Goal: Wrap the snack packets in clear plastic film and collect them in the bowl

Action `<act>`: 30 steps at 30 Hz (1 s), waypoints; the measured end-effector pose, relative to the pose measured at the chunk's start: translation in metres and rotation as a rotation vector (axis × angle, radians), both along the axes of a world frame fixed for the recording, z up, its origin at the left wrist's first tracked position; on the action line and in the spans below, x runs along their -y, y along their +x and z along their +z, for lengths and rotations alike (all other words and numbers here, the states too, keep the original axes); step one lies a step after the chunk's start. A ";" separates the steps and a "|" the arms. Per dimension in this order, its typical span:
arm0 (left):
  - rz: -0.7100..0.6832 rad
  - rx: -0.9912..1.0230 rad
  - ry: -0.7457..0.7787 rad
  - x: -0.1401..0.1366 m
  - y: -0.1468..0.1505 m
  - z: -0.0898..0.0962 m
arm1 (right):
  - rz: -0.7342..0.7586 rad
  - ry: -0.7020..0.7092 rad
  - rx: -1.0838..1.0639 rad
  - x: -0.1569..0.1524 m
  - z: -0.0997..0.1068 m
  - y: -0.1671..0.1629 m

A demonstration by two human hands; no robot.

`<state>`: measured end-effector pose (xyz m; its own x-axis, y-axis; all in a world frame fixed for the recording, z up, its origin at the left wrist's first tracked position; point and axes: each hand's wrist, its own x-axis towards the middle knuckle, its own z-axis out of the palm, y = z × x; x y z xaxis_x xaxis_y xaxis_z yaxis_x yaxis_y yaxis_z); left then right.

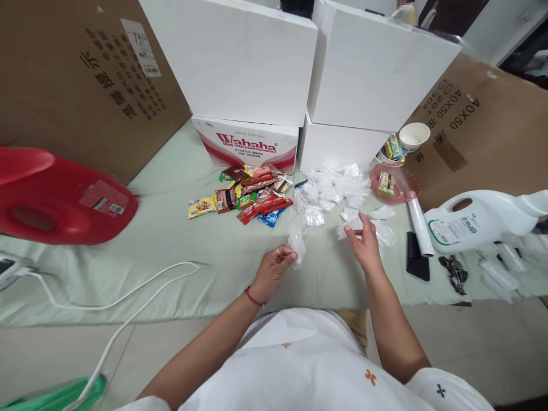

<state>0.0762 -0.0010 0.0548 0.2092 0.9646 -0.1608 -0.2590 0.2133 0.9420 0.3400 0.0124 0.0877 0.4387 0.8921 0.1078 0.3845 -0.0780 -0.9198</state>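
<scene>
My left hand (274,268), with a ring and a red bracelet, pinches a small crumpled clear plastic bag (296,242) between thumb and fingers. It is held just above the pale green cloth. My right hand (363,242) reaches to the near side of a pile of similar clear plastic bags (331,185). Its thumb and forefinger are apart, and I see nothing held between them. Left of that pile lies a heap of wrapped snacks (257,197) in red, brown, yellow and blue packets.
White boxes (240,57) and a Wahaha carton (252,145) stand behind. At right are a pink plate (381,194), paper cup (414,137), film roll (419,225), black phone (417,260), keys (454,274) and white jug (479,220). A red jug (60,197) and white cable (128,305) lie left.
</scene>
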 end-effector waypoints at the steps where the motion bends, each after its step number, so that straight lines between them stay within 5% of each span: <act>1: 0.004 -0.019 0.022 0.001 0.000 0.001 | -0.015 0.021 0.051 -0.001 0.005 -0.002; 3: 0.002 -0.072 0.090 0.004 0.003 0.002 | 0.052 0.010 0.021 0.003 0.011 -0.018; 6: -0.033 -0.139 0.198 0.009 0.009 0.004 | 0.410 -0.163 -0.230 0.016 0.006 -0.055; 8: -0.047 -0.127 0.212 0.010 0.009 0.002 | 0.494 -0.231 -0.399 0.023 -0.002 -0.072; 13: 0.011 -0.065 0.118 0.009 -0.004 -0.004 | 0.282 -0.247 -0.701 0.026 -0.007 -0.061; 20: -0.128 -0.291 0.356 0.013 0.007 0.005 | 0.436 -0.389 -0.684 0.031 -0.009 -0.074; 30: 0.190 0.101 -0.097 -0.006 -0.014 -0.007 | 0.262 -0.327 -0.801 0.034 -0.010 -0.025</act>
